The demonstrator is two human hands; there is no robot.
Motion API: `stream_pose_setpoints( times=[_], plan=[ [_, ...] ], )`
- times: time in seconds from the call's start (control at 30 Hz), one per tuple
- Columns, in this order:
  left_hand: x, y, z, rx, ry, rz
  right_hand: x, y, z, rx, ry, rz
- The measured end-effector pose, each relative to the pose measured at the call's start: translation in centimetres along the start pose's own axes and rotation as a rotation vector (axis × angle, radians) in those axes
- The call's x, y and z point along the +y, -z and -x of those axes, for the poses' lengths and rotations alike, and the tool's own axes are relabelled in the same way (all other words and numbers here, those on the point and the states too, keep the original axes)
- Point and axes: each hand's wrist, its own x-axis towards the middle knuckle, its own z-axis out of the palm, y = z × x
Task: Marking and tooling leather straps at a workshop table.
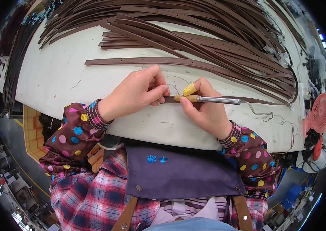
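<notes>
My left hand (142, 90) is closed in a pinch at the end of a brown strap (228, 98), which disappears into its fingers. Fine pale threads (175, 85) curl up beside those fingertips. In my right hand (208, 109) is a pen-like tool (220, 100) with a silver barrel and a tan grip, its tip pointing left over the strap close to my left fingers. The exact tip is too small to make out. Yellow tape (189, 89) wraps the right index finger. From the tool's back end, a thin grey cord (257, 112) appears to run right.
Beyond my hands, a single brown strap (132, 61) with small holes lies before a large pile of similar straps (193, 23) on the pale table (55, 73). At the right edge stands a pink plastic basket (320, 111). Dark strips (18, 57) hang at the far left.
</notes>
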Motion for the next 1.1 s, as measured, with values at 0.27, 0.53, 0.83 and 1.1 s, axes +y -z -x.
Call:
stream_pose_setpoints(
  times=[0.27,0.53,0.83,1.1],
  plan=[
    [0.0,0.0,0.0,-0.003,0.002,0.004,0.1,0.0,0.0,0.002,-0.007,-0.004],
    [0.0,0.0,-0.1,-0.004,0.012,0.01,0.1,0.0,0.0,0.005,-0.006,-0.006],
    [0.4,-0.1,0.2,0.045,0.029,0.035,0.4,0.0,0.1,0.018,0.01,-0.055],
    [0.1,0.5,1.9,0.307,-0.251,-0.541,0.3,0.1,-0.1,-0.013,-0.049,-0.135]
  ],
)
